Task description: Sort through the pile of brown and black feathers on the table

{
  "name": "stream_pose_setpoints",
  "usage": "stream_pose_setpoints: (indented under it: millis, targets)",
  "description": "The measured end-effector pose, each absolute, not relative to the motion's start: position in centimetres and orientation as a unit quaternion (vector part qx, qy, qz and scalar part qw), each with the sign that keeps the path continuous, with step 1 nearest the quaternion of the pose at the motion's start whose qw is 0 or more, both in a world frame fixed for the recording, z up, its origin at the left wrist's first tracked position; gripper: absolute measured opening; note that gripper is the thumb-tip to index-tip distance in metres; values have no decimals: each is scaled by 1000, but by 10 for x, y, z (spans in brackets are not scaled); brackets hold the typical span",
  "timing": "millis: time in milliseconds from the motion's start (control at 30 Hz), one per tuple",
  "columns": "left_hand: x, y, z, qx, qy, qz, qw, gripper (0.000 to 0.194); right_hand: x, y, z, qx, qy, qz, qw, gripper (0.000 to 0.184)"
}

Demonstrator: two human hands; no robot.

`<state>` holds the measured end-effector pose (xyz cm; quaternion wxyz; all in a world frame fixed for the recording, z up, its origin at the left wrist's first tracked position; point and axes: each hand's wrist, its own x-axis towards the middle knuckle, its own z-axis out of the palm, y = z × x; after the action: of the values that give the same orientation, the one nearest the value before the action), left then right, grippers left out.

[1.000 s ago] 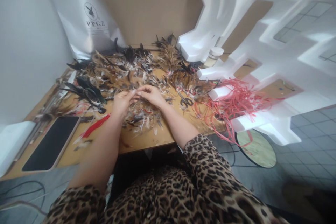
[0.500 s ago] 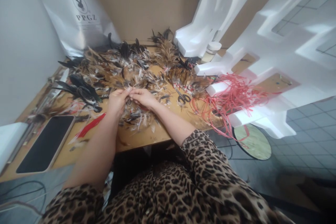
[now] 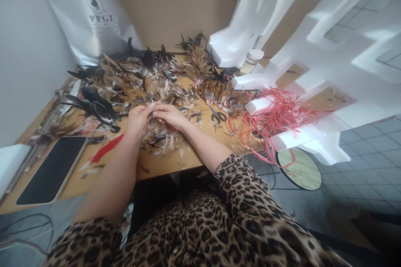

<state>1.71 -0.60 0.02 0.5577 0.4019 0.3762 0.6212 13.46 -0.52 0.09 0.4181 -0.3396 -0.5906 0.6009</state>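
My left hand (image 3: 140,120) and my right hand (image 3: 167,116) meet fingertip to fingertip over the wooden table (image 3: 191,156). Both are closed in a pinch, and whatever lies between the fingers is too small and covered to make out. Right behind them spreads a heap of brown, black and white feathers (image 3: 125,81). Loose feathers (image 3: 166,137) also lie below my hands, near the table's front edge. To the right rest black-handled scissors (image 3: 218,115). A strip of red ribbon (image 3: 108,148) lies beside my left forearm.
A phone (image 3: 53,171) lies at the left, with dark feathers (image 3: 97,106) beyond it. Pink-red ribbons (image 3: 278,112) tangle over white foam pieces (image 3: 288,138) at the right. Behind stand a lidded jar (image 3: 251,61), a tied-looking feather bunch (image 3: 199,62) and a silvery bag (image 3: 100,37).
The whole view has shifted very slightly. My hands stay pinched together at the same place over the feathers, with only a slight change in the fingers.
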Motion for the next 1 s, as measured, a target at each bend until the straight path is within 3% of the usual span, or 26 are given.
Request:
stream_pose_setpoints:
  millis: [167,333,500,667,800,1000]
  targets:
    - [14,-7,4,380,392,626,556,23,171,1,20,-428,-768,336,339,21]
    - [5,-3,2,350,396,628,572,20,219,12,35,-652,-724,129,186,16]
    - [3,-1,-1,352,389,611,592,20,220,17,25,-682,-708,125,132,19]
    - [6,-5,2,373,380,586,611,19,208,23,8,-703,-690,86,148,23]
    - [7,-7,4,375,374,577,622,18,211,26,9,-667,-685,148,254,21]
    - [8,-9,7,373,366,572,633,18,213,22,22,-471,-630,434,439,23]
